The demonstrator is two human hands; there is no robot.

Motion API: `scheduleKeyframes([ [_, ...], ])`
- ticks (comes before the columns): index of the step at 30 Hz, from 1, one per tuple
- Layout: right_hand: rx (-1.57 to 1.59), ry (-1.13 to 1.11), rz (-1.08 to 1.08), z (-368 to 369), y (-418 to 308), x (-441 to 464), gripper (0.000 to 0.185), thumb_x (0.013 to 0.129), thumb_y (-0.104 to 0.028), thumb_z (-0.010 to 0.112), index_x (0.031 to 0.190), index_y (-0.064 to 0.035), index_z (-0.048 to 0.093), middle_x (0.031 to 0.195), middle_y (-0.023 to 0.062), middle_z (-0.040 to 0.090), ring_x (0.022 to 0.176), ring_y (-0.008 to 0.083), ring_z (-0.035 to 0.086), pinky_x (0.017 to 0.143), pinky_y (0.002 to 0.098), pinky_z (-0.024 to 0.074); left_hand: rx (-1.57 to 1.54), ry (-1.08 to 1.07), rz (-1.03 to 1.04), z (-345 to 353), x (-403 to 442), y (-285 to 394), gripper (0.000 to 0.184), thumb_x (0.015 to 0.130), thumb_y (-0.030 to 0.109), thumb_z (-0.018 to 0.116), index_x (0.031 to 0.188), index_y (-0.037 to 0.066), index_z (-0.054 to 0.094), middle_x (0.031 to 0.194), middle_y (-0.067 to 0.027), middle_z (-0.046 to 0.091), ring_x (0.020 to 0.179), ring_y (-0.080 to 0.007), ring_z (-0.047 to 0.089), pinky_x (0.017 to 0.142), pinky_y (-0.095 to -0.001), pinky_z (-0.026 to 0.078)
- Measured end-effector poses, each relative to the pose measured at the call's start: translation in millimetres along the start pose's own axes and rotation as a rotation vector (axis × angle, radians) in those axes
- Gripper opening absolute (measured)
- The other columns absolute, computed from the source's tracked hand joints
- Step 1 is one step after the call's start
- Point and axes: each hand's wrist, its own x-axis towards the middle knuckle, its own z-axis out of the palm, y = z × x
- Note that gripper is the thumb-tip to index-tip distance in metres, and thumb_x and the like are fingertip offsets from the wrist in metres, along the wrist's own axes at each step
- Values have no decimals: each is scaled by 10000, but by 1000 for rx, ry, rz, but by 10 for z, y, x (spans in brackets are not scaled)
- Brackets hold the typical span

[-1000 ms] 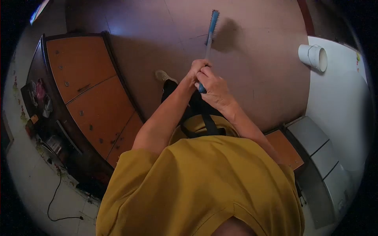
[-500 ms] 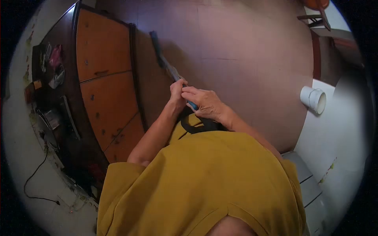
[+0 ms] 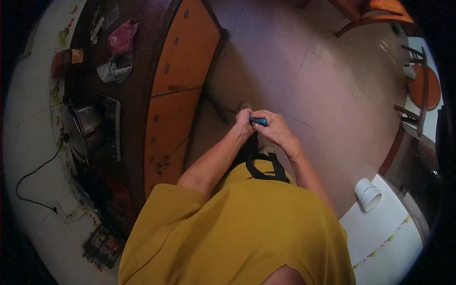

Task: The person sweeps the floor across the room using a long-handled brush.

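Note:
Both hands grip a long-handled broom or mop [image 3: 259, 122]; which of the two I cannot tell. My left hand [image 3: 244, 119] is wrapped round the handle in front of my body. Close beside it, my right hand [image 3: 275, 128] closes over the handle's blue end. The handle points away to the left, mostly hidden behind my left hand. Its dark, blurred head [image 3: 216, 107] is on the floor [image 3: 285, 85], near the foot of the orange-brown cabinet [image 3: 178, 95].
On the dark countertop [image 3: 142, 42] at left lie a pink and grey cloth [image 3: 122, 40], a jar [image 3: 61, 64] and a metal pot [image 3: 88, 123]. Wooden chairs [image 3: 375, 14] stand far right. A white bucket [image 3: 368, 194] sits at right on a white surface [image 3: 375, 237].
My view has turned, so the cabinet and chairs show more fully. The tool's head has come nearer to me and closer to the cabinet foot. Both hands keep their grip.

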Motion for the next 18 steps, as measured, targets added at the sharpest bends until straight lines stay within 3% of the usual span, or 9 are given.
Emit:
scheduleKeyframes([
  [1, 27, 30, -12, -77, -6, 47, 268, 751, -102, 624, 1008, -28, 625, 1021, 119, 628, 884, 239, 612, 803, 317, 471, 80, -47, 72, 172, -140, 47, 72, 722, 134, 446, 702, 65, 459, 789, -116, 499, 756, -278, 531, 656, -427, 481],
  [3, 64, 55, 12, -198, -31, 144, 262, 759, -82, 629, 1013, -14, 625, 1019, 101, 635, 886, 199, 605, 804, 295, 472, 27, -56, 25, 458, -175, 111, 60, 721, 137, 451, 712, 78, 462, 808, -111, 495, 753, -275, 527, 615, -436, 470],
  [6, 192, 109, 134, -337, 47, 232, 236, 793, -48, 618, 1020, 19, 619, 1023, 92, 630, 911, 162, 586, 818, 274, 469, 197, -41, -51, 687, -188, 211, 93, 716, 187, 468, 726, 97, 449, 799, -98, 468, 714, -253, 499, 559, -418, 444],
  [7, 195, 107, 130, -368, 78, 224, 236, 793, -48, 618, 1020, 19, 619, 1023, 92, 630, 911, 162, 586, 818, 274, 469, 149, -55, -12, 723, -212, 182, 112, 693, 181, 497, 738, 91, 449, 799, -92, 461, 705, -238, 493, 541, -405, 434],
  [9, 204, 157, 91, -389, 84, 158, 261, 786, -85, 621, 1035, -8, 623, 1043, 142, 630, 937, 252, 617, 835, 328, 469, 206, -34, 50, 811, -368, 179, 120, 675, 128, 513, 770, 70, 470, 779, -90, 459, 698, -235, 492, 535, -410, 430],
  [13, 158, 213, 77, -431, 1, 34, 255, 808, -95, 626, 1048, -10, 609, 1079, 143, 613, 970, 258, 603, 844, 333, 462, 332, -38, 90, 903, -517, 235, 73, 671, 73, 514, 693, 13, 478, 705, -96, 454, 633, -230, 486, 529, -423, 423],
  [15, 116, 184, -47, -437, 1, 59, 264, 824, -130, 624, 1057, -10, 590, 1111, 149, 595, 999, 276, 590, 849, 335, 458, 278, -9, 179, 899, -480, 229, 91, 691, 73, 524, 658, 1, 480, 692, -104, 472, 614, -227, 495, 532, -425, 429],
  [16, 31, 182, -62, -438, -7, 92, 236, 840, -103, 613, 1047, 10, 593, 1065, 121, 614, 976, 212, 583, 851, 292, 454, 248, 12, 223, 922, -503, 264, 92, 698, 72, 527, 666, -4, 487, 686, -106, 476, 613, -225, 497, 535, -425, 432],
  [18, 73, 130, -69, -519, -67, 179, 236, 842, -99, 608, 1051, 8, 590, 1072, 122, 612, 983, 212, 580, 854, 294, 454, 204, 41, 243, 955, -529, 308, 113, 720, 81, 525, 697, -30, 516, 729, -125, 517, 633, -230, 522, 541, -412, 442],
])
